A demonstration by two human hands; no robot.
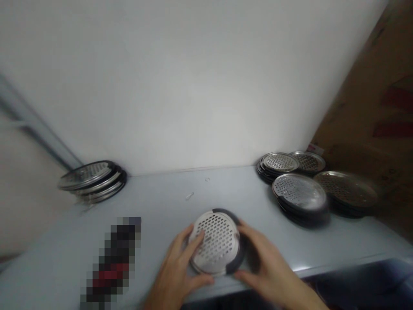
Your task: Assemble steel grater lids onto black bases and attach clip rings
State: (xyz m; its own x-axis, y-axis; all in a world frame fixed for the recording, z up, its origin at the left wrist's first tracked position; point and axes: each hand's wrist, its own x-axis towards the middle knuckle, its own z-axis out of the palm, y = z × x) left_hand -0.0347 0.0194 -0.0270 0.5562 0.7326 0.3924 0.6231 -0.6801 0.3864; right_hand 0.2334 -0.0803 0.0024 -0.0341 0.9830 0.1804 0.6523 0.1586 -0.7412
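A round perforated metal disc [215, 243], pale silver with a dark rim along its right side, is at the front middle of the table. My left hand [180, 262] grips its left edge, with one finger lying over the holes and the thumb at the lower rim. On the opposite side, my right hand [263, 260] is curved around the dark right edge, thumb near the bottom. Whether the disc is one piece or several stacked is unclear. My hands are slightly blurred.
A stack of similar discs [93, 181] stands at the left. Several more stacks [300, 193] are at the right. A thin small item [189, 196] and a small ring [207, 179] lie near the wall [206, 86]. A pixelated dark object [112, 262] is on the table's left [155, 202].
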